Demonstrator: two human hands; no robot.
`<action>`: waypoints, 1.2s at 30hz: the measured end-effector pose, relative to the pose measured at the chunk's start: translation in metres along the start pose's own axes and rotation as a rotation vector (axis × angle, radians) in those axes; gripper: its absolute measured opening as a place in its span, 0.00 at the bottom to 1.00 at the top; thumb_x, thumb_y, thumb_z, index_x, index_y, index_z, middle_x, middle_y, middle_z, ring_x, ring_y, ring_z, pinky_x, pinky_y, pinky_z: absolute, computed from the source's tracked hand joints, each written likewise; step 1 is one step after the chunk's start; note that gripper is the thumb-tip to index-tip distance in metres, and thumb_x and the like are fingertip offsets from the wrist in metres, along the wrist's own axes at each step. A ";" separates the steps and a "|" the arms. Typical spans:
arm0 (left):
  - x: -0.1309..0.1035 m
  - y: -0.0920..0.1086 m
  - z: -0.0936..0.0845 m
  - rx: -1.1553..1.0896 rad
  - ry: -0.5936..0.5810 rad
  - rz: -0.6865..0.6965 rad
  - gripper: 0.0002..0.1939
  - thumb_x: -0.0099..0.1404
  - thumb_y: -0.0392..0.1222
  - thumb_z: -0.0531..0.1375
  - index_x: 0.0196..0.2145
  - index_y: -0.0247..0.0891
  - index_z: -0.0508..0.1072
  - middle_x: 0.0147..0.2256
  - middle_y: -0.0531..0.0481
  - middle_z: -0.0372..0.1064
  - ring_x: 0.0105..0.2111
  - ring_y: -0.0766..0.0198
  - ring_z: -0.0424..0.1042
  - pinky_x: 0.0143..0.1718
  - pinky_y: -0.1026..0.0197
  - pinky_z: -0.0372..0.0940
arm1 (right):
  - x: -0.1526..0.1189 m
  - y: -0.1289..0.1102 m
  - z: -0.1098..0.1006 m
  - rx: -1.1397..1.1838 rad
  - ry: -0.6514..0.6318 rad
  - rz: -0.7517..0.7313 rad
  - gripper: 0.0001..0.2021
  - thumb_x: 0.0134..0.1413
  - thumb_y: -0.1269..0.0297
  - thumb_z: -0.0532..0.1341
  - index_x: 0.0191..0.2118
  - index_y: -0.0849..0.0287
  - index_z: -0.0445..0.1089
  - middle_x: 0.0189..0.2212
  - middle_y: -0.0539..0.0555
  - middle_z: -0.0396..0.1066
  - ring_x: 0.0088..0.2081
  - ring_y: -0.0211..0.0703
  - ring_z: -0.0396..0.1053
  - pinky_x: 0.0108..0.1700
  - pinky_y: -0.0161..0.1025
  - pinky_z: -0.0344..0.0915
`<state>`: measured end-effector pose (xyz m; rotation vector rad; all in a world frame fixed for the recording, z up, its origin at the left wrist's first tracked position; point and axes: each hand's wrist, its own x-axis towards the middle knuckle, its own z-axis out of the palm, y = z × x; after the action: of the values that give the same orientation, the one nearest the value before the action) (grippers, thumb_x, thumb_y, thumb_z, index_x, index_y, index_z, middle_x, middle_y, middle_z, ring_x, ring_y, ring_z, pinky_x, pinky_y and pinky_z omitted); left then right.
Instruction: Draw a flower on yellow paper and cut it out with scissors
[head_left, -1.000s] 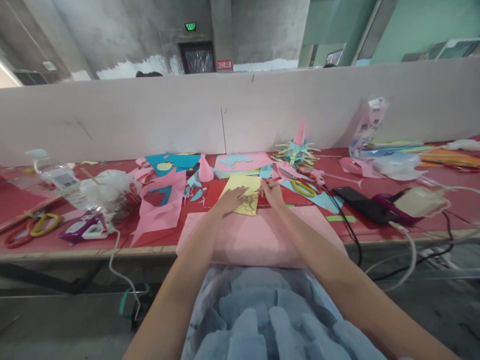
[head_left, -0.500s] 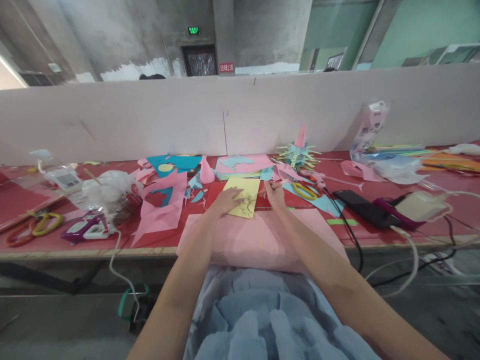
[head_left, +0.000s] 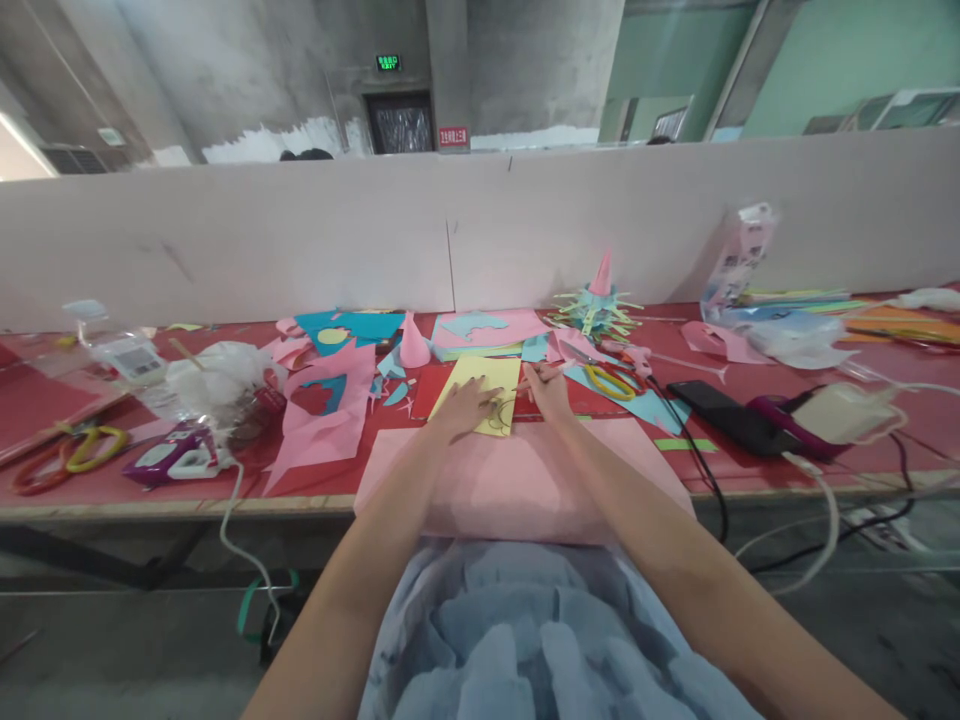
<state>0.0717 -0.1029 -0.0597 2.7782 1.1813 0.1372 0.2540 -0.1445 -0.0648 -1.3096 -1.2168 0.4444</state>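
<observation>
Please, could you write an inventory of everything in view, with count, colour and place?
yellow sheet: one, centre
pen: one, pinkish, centre
cones: two, pink, behind
paper pieces: several, mostly pink and blue, around
large sheet: one, pink, near edge
scissors: at least two, yellow-and-red handles, both sides
bottle: one, clear, left
phone: one, black, right
table: one, red, beneath
partition: pale, behind
exit sign: one, green, far wall
left hand: one, bare, on yellow sheet
right hand: one, bare, holding pen
</observation>
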 end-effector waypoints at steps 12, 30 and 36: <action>0.003 -0.002 -0.002 -0.013 0.028 -0.004 0.27 0.66 0.56 0.44 0.60 0.45 0.56 0.64 0.50 0.44 0.62 0.59 0.46 0.60 0.52 0.44 | 0.002 0.000 0.002 -0.126 -0.225 -0.006 0.15 0.51 0.56 0.56 0.19 0.56 0.55 0.11 0.46 0.63 0.16 0.35 0.60 0.23 0.33 0.54; 0.001 0.000 -0.004 -0.034 0.034 -0.006 0.27 0.66 0.57 0.43 0.59 0.45 0.57 0.64 0.50 0.44 0.62 0.58 0.46 0.60 0.50 0.43 | 0.000 -0.001 0.003 -0.119 -0.234 -0.006 0.13 0.50 0.57 0.55 0.20 0.56 0.57 0.12 0.45 0.64 0.18 0.36 0.62 0.23 0.32 0.55; 0.003 -0.003 -0.001 -0.023 0.035 0.004 0.27 0.66 0.56 0.43 0.60 0.44 0.57 0.64 0.49 0.44 0.62 0.58 0.46 0.60 0.51 0.44 | 0.000 -0.001 0.002 -0.133 -0.256 0.006 0.12 0.48 0.61 0.55 0.19 0.56 0.57 0.11 0.45 0.63 0.16 0.35 0.60 0.23 0.32 0.55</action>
<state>0.0718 -0.0983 -0.0586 2.7698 1.1747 0.1988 0.2516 -0.1436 -0.0643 -1.3999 -1.4757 0.5559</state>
